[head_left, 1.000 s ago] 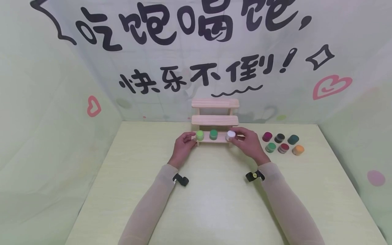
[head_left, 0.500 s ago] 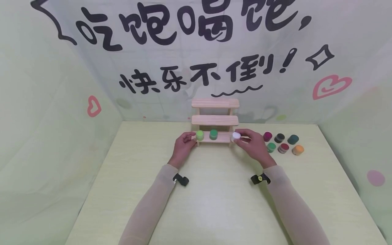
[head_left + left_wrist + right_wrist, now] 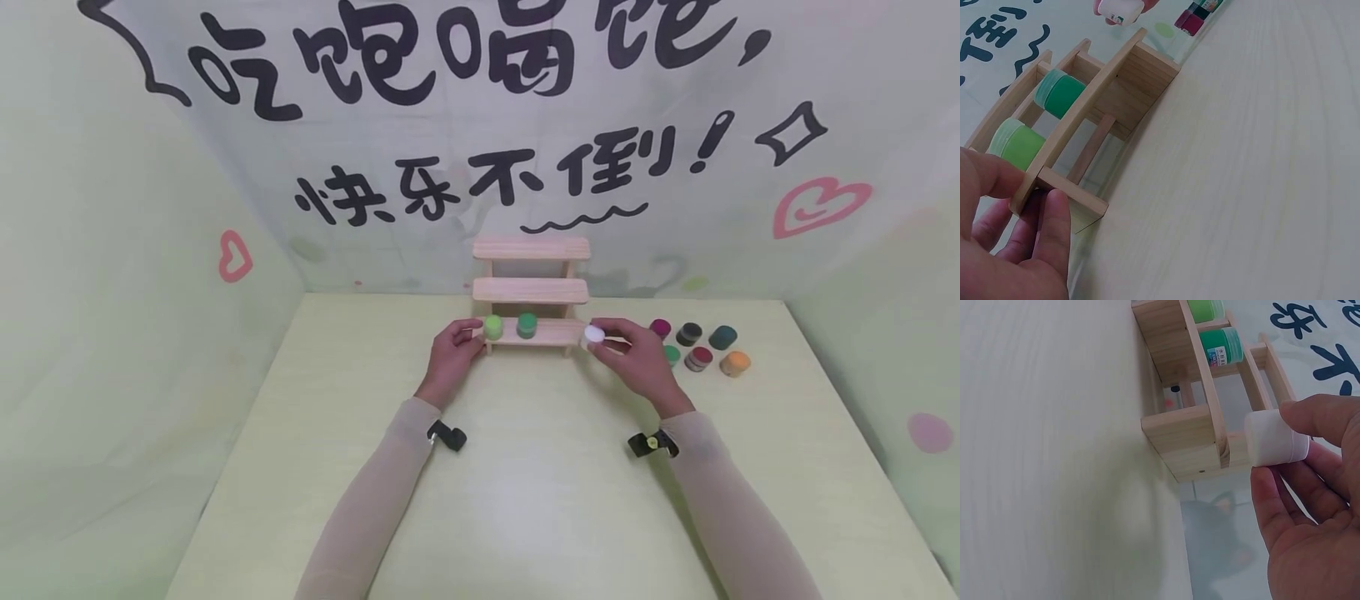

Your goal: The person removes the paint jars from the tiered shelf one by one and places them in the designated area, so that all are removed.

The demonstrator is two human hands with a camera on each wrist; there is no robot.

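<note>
A small three-step wooden rack (image 3: 530,291) stands against the back of the table. My left hand (image 3: 452,360) holds the left end of its lowest step, thumb and fingers around the board's end in the left wrist view. On that step sit a light green paint jar (image 3: 492,327), close to my left fingers, and a darker green paint jar (image 3: 527,326) near the middle. Between thumb and fingers, my right hand (image 3: 639,360) pinches a white paint jar (image 3: 1269,437) just off the step's right end, apart from the board in the right wrist view.
Several more jars stand in two rows on the table to the right, among them an orange jar (image 3: 735,364), a dark red jar (image 3: 699,359) and a black jar (image 3: 689,334). My right hand partly covers a green jar (image 3: 672,357). A lettered cloth hangs behind.
My right hand has carried the white paint jar rightward, from the right part of the lowest step to past its end. The left hand keeps its hold. The head view has shifted slightly.
</note>
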